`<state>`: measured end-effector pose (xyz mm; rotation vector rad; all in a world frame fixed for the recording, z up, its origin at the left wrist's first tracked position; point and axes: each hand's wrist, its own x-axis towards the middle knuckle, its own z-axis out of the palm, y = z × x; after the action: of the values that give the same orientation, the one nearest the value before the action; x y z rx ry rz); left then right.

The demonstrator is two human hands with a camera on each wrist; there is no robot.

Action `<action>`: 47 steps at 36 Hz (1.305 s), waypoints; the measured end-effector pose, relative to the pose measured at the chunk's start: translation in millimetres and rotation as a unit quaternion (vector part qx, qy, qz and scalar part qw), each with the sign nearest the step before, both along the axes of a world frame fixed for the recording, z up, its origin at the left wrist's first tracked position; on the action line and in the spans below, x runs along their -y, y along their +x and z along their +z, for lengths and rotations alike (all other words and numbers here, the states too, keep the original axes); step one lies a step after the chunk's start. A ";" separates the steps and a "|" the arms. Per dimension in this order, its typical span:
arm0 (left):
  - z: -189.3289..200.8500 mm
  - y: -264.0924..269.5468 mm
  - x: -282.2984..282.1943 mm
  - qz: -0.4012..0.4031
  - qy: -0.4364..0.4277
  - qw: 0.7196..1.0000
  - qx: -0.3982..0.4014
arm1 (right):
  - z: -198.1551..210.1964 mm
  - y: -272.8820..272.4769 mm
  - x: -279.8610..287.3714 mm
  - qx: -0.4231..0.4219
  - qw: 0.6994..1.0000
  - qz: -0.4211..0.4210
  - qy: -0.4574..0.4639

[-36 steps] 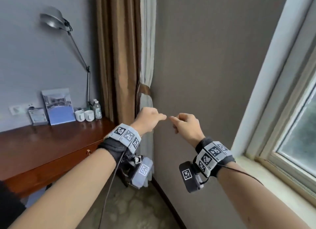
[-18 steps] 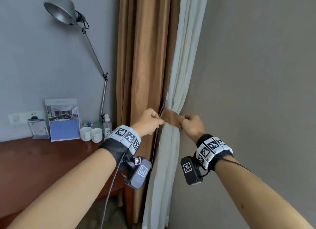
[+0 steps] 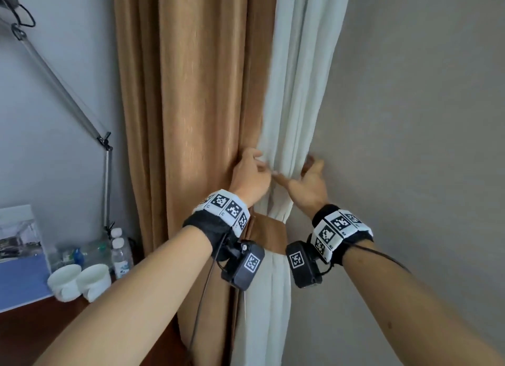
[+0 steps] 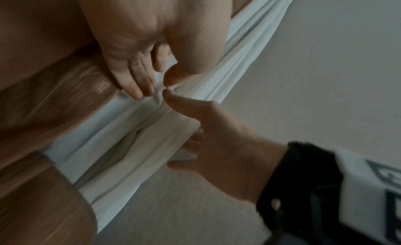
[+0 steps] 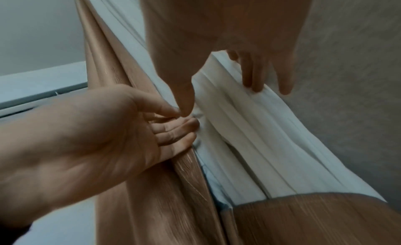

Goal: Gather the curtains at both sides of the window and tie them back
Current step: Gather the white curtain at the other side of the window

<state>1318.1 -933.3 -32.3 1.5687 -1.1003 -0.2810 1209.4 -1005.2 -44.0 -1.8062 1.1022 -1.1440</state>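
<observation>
Left hand (image 3: 250, 179) and right hand (image 3: 308, 186) bare, forearms (image 3: 153, 292) too. Each wrist: black fabric strap (image 3: 207, 226) w/ white blocks (image 3: 232, 211) on top, black square-code markers (image 3: 219, 200) on them. Black cam box (image 3: 243, 264) hangs under each, 1 marker on its face. Thin black cable (image 3: 200, 302) runs back along each arm.

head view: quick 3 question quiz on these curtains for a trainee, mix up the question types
1. True or false: the left hand and right hand are below the brown fabric tieback band.
2. The right hand's fingers rest on: A the heavy brown drape, B the white sheer curtain, C the metal desk lamp.
3. Which two things stand beside the clear plastic water bottles on the dark wooden desk?
Key: 1 false, both are above it; 2 B; 3 the white ceramic cups.
</observation>
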 end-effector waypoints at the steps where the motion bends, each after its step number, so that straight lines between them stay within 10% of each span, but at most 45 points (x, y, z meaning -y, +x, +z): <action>1: 0.5 5.7 6.4 0.011 -0.007 1.000 0.006 | 2.6 5.5 2.6 -0.008 1.000 0.009 -0.006; 9: -23.0 63.0 31.5 0.047 0.185 0.951 0.243 | -1.5 58.5 30.2 -0.077 0.997 0.001 -0.006; 20: -39.8 127.7 16.0 0.170 0.364 0.897 0.183 | -2.8 69.1 56.0 -0.107 0.993 -0.037 0.021; 29: -20.2 116.2 12.7 0.044 0.069 0.990 -0.113 | -14.2 72.7 36.2 -0.020 0.999 0.031 0.008; 37: 38.9 55.9 -22.1 -0.281 -0.108 0.909 -0.290 | 12.7 67.5 16.7 0.208 0.959 0.182 0.067; 42: 32.2 26.6 -0.3 -0.144 -0.021 0.979 -0.143 | 20.7 59.1 -1.3 0.138 0.972 0.183 -0.045; 47: 28.2 34.6 12.7 -0.043 -0.070 0.974 -0.211 | 11.5 46.3 -1.5 0.008 0.966 0.246 -0.082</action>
<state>1352.7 -946.0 -4.0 1.2621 -0.8345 -0.5572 1255.7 -1003.7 -32.5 -2.0402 0.5075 -0.9619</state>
